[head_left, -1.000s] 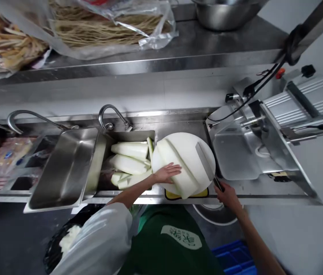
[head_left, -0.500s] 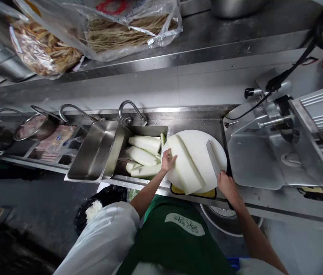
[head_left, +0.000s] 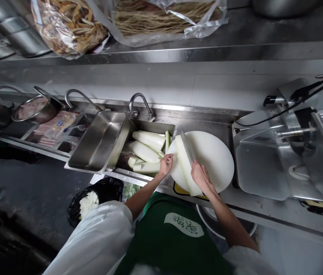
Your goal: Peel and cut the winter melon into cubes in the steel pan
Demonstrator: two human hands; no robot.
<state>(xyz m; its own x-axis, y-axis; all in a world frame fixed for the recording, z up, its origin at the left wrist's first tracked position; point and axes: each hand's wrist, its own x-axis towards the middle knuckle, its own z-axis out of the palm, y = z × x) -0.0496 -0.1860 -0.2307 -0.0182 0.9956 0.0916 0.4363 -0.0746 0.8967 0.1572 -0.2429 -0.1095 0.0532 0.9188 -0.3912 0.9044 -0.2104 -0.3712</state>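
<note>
A long, pale, peeled piece of winter melon (head_left: 183, 160) lies lengthwise on the round white cutting board (head_left: 220, 160). My right hand (head_left: 200, 173) grips a cleaver (head_left: 188, 147) by its handle, with the blade upright along the melon's right side. Left of the melon, at the board's edge, is my left hand (head_left: 166, 165), its fingers curled together. Anything inside them is hidden. Several more peeled melon pieces (head_left: 144, 152) lie in the sink (head_left: 160, 125) beside the board.
A steel pan (head_left: 92, 147) sits left of the sink, under curved faucets (head_left: 140, 100). To the right stands a metal slicing machine (head_left: 261, 164). Below the counter is a black-bagged bin (head_left: 108, 189) with white scraps. Bagged dried goods (head_left: 72, 28) rest on the overhead shelf.
My right hand has brought the cleaver leftward from the board's right side to the melon. My left hand has come off the melon and its fingers have closed. The camera view has shifted.
</note>
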